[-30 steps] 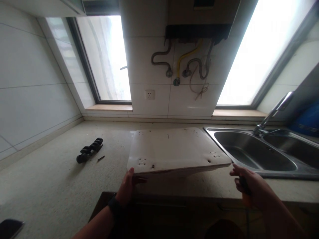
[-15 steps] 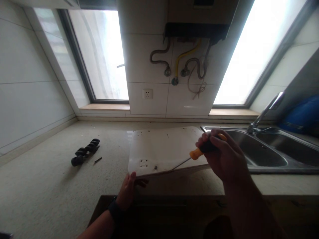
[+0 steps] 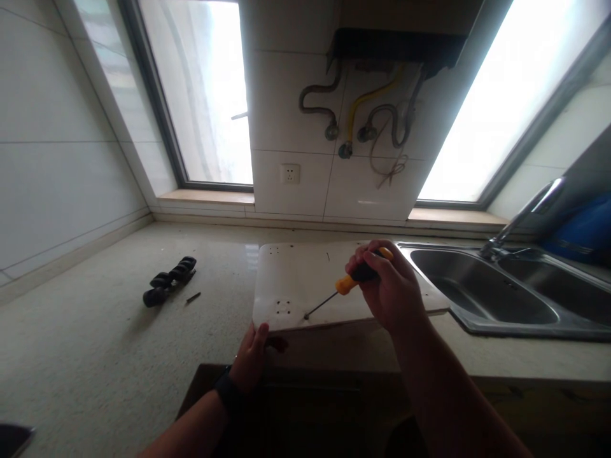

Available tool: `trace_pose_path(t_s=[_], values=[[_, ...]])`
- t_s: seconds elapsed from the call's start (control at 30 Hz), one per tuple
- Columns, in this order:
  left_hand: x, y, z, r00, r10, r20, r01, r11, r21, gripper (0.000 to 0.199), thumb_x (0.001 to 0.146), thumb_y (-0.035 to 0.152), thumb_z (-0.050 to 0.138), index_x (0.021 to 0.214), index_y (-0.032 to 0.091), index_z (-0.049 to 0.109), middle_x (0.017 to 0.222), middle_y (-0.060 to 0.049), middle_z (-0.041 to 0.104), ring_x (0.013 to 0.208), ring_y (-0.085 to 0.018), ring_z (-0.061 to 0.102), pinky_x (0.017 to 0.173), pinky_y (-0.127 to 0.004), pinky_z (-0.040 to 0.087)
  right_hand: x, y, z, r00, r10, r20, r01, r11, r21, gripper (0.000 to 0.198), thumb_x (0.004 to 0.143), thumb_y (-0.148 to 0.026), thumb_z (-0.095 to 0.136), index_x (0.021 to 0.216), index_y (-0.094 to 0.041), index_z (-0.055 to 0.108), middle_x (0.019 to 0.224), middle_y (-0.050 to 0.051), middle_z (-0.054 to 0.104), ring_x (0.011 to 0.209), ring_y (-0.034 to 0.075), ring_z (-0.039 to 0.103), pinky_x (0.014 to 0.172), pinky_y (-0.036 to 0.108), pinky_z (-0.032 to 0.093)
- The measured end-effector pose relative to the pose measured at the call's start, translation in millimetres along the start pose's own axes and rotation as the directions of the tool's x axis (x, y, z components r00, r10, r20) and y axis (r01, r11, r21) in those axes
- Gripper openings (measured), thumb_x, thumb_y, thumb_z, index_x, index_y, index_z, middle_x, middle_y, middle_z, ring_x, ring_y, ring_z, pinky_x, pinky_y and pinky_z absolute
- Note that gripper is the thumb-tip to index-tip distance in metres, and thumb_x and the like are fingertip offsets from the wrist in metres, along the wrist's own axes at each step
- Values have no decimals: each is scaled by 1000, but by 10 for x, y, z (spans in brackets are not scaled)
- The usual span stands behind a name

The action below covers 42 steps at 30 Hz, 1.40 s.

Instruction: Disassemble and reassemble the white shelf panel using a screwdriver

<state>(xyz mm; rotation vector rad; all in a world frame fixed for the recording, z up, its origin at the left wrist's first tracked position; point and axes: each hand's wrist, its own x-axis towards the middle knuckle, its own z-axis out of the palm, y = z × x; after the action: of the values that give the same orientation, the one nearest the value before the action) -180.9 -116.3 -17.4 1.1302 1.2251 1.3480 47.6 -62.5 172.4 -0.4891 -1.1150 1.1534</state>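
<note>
A white board with rounded corners and groups of small holes lies on the counter, its right end reaching the sink rim. My left hand grips its near left corner, thumb on top and fingers underneath. In my right hand is a screwdriver with an orange and black handle, fingers wrapped round it. The shaft slants down to the left. Its tip meets a small dark spot, perhaps a screw, near the board's front edge; the exact contact is too small to make out.
Several black wheel-like parts stand in a row on the counter, beside a small dark pin-like piece. At the right is a double steel sink with a faucet. Pipes hang on the wall behind.
My right hand has moved left with the screwdriver, bringing its tip from the board's front edge to the dark spot. My left hand keeps its hold on the corner. The camera view has shifted slightly.
</note>
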Motion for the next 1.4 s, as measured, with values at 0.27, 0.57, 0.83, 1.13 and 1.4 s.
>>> trace_pose_path(t_s=[0.27, 0.57, 0.83, 1.13, 1.4], values=[[-10, 10, 10, 1000, -7, 1, 7, 999, -46, 67, 84, 79, 46, 102, 16, 59, 72, -9, 73, 63, -24, 69, 67, -40, 55, 22, -22, 99, 1000, -12, 20, 16, 985, -170, 17, 84, -19, 66, 87, -23, 50, 76, -5, 58, 68, 13, 60, 65, 29, 48], [-14, 16, 20, 1000, -22, 3, 22, 999, -48, 68, 84, 79, 46, 103, 15, 59, 71, -8, 72, 61, -24, 68, 64, -38, 53, 102, -87, 434, 892, 102, 440, 113, 892, -437, 51, 73, -8, 48, 119, -27, 46, 98, 0, 53, 83, 15, 56, 72, 33, 50], [-4, -39, 8, 1000, -1, 11, 1, 997, -71, 64, 88, 74, 46, 107, 15, 57, 72, -8, 72, 62, -23, 68, 64, -38, 55, 176, -143, 514, 850, -9, 526, 434, 577, -692, 43, 86, -25, 69, 129, -27, 60, 103, 6, 65, 92, 21, 61, 85, 41, 49], [-14, -33, 1, 1000, 2, 18, -1, 999, -51, 63, 89, 75, 43, 102, 15, 57, 70, -8, 72, 61, -22, 67, 64, -37, 54, 267, -205, 430, 829, 66, 555, 380, 662, -646, 50, 91, -19, 56, 141, -23, 54, 120, 9, 65, 103, 19, 65, 91, 38, 55], [-12, -39, -1, 1000, -6, 16, 7, 999, -53, 65, 87, 77, 44, 102, 15, 56, 68, -7, 71, 60, -22, 67, 63, -36, 53, 269, -202, 426, 853, -31, 521, 452, 543, -707, 37, 92, -25, 59, 129, -23, 63, 115, 9, 61, 99, 18, 64, 84, 35, 58]])
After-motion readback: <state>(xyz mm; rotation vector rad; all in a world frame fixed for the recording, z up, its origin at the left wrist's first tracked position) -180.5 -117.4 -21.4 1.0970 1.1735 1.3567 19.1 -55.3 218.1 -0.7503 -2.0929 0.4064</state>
